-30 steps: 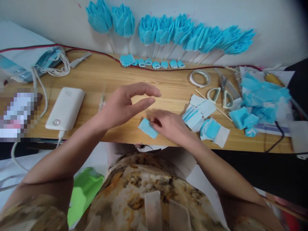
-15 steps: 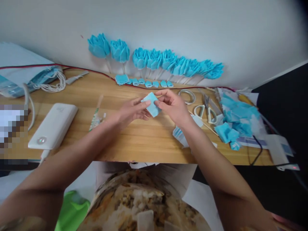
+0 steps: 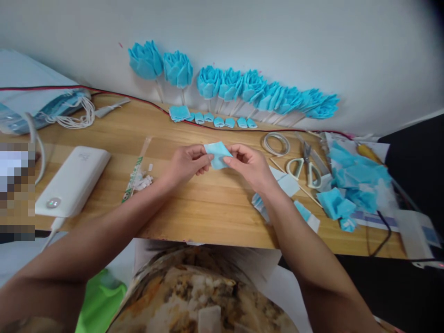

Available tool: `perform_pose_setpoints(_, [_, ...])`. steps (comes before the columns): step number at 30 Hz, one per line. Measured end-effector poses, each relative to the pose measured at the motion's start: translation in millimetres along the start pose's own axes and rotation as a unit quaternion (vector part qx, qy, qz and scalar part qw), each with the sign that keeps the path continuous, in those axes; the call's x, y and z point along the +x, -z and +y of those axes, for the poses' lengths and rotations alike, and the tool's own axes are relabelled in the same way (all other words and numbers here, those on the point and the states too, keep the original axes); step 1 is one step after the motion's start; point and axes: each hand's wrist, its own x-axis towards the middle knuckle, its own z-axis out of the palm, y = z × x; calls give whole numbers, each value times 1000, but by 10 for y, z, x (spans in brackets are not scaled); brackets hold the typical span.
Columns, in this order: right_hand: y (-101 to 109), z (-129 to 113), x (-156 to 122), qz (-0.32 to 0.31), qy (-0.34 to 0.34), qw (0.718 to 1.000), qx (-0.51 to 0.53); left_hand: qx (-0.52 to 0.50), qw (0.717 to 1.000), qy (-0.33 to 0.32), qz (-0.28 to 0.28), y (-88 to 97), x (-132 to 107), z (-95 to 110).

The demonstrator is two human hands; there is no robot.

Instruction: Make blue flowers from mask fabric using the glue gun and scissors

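Spanning the space between the two hands, a light-blue square (image 3: 219, 156) is pinched at its left side by the fingers of the left hand (image 3: 189, 163) and at its right side by those of the right hand (image 3: 250, 164), thumbs uppermost. It is held over the desk (image 3: 208, 210). Beyond the fingers, small folded pieces (image 3: 218, 122) are lined up in front of blue flowers (image 3: 209, 83). Scissors (image 3: 306, 158) are seen to their right; a white power bank (image 3: 74, 180) is placed well to their left.
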Motion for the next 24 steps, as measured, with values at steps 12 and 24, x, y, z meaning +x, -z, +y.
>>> perform_pose_setpoints(12, [-47,-93,-126,39,211,942,-257,-129,991,8,15,-6,-16,-47])
perform_pose_setpoints(24, [-82,-90,-154,-49,285,910,-296,-146,987,62,36,97,18,-147])
